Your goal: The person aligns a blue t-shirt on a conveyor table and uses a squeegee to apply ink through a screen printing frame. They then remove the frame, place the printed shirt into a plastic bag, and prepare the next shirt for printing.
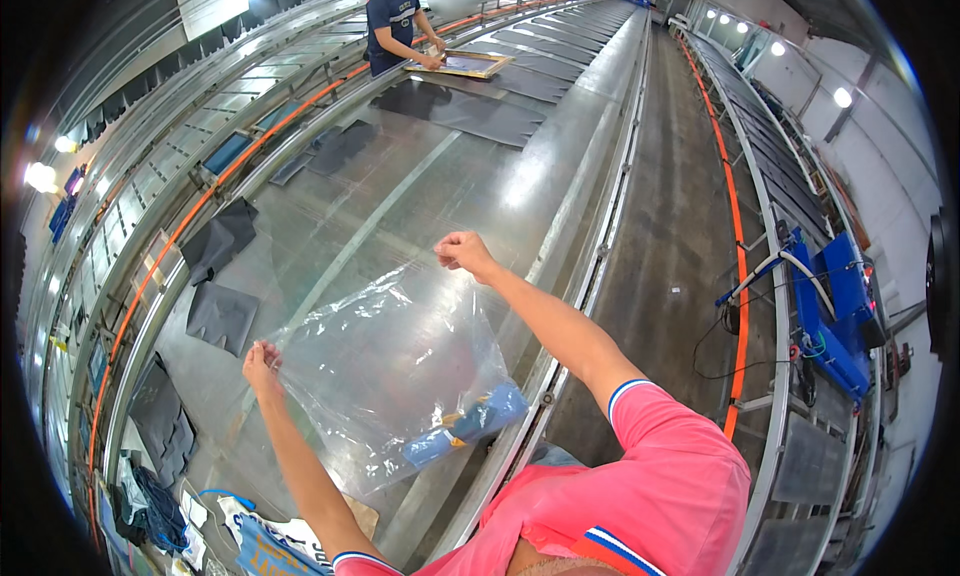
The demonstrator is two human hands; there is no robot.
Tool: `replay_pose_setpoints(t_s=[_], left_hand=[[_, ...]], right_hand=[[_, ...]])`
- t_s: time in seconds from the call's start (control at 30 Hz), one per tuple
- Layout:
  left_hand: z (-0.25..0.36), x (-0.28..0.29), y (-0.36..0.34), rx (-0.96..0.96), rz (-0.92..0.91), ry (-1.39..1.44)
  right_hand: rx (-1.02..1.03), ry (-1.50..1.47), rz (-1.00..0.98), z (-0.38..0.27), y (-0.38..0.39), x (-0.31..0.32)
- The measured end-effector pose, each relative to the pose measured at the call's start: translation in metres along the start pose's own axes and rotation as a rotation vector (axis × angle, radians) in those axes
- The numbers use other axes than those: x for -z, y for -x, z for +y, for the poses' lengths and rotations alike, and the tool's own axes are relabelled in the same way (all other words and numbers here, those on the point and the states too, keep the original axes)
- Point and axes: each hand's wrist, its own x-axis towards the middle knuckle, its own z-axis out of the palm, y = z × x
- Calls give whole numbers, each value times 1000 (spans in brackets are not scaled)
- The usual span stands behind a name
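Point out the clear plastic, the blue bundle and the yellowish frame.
Clear plastic (400, 341): head view, middle of its spread area.
Blue bundle (484, 417): head view, near the middle of its blue surface.
Yellowish frame (500, 68): head view, its right-hand edge.

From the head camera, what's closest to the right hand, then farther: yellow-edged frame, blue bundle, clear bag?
1. Clear bag: in the right hand.
2. Blue bundle: at the bag's lower end.
3. Yellow-edged frame: up the table, by another person.
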Motion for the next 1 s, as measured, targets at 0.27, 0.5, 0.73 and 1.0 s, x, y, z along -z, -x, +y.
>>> replay_pose_setpoints(t_s=[0.27,0.5,0.73,1.0], left_hand=[[40,10,-42,-198,-131,87],[84,13,-16,-324,204,-498],[79,41,77,-147,-129,-2],[-53,149,265,-6,-58,317]], right_hand=[[337,146,-115,-22,-56,-1],[70,146,-101,-67,-32,-2],[222,133,-114,-52,64,6],[284,474,-360,23,263,24]])
